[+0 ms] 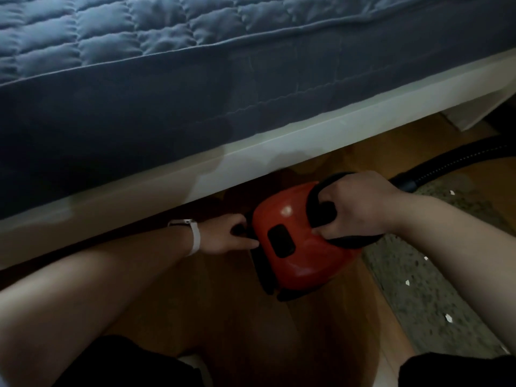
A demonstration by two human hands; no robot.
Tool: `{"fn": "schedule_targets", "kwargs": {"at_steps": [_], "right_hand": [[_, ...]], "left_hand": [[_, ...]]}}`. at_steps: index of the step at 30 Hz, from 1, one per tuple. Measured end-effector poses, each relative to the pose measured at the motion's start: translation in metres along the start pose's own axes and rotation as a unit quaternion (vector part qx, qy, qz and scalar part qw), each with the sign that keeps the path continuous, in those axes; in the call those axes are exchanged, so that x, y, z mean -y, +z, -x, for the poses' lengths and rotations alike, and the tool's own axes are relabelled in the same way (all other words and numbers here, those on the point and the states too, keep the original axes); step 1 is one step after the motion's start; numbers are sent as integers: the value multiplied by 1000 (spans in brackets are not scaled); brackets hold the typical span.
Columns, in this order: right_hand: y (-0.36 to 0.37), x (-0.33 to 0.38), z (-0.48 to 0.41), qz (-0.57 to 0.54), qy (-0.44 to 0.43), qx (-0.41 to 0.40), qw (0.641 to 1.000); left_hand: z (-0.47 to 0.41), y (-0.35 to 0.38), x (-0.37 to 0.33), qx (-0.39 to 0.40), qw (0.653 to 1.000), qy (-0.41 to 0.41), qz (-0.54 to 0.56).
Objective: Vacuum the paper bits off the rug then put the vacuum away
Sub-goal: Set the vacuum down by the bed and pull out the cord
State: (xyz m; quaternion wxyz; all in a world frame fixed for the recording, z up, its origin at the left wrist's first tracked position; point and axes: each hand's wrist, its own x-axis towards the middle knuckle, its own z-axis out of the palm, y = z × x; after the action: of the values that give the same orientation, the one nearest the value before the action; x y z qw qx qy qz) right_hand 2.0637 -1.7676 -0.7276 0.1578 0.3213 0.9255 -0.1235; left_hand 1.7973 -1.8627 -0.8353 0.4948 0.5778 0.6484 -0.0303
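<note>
Right hand (360, 208): fingers curled round the black handle (317, 196) of the vacuum (293, 247), gripping it from above. Left hand (226, 233): fingers bent in against a black part at the vacuum's left end; whether they pinched it or merely touched it could not be told. White wristband (195, 238): worn on the left wrist. Vacuum: red canister body with a dark panel on top, on the wooden floor (223, 317), between the white bed frame (279, 152) and the left edge of the rug (435, 308), just beside that edge. Hose (446, 163): black, ribbed, running from the vacuum's far side toward the right, near the rug's far edge; its nozzle was out of view. Paper bits (449, 318): several small white scraps lay scattered on the rug, well apart from one another, from its far edge to its near one. Blue quilted mattress (167, 93): above the frame, untouched by either hand. Progress, as judged: the vacuuming was not done, since scraps lay across the visible part of the rug; the grip on the handle, with the machine on the floor beside the rug, suggested it was being positioned or readied rather than stowed. Left to do: clear the rug of scraps, then put the vacuum away.
</note>
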Motion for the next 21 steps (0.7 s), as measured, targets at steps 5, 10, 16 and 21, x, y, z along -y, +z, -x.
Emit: {"fn": "schedule_targets", "kwargs": {"at_steps": [5,10,16,21], "right_hand": [[-3,-4,19,-9,23,-21,999],[2,-8,26,-19,42,-30,998],[5,-13,26,-23,53,-43,997],[8,-15,22,-17,59,-60,996]], "left_hand": [[-3,7,-34,62,997,-7,54],[-6,8,-49,45,998,-29,46],[-7,14,-60,-79,996,-26,-35],[0,16,-59,-139,988,-13,-69]]}}
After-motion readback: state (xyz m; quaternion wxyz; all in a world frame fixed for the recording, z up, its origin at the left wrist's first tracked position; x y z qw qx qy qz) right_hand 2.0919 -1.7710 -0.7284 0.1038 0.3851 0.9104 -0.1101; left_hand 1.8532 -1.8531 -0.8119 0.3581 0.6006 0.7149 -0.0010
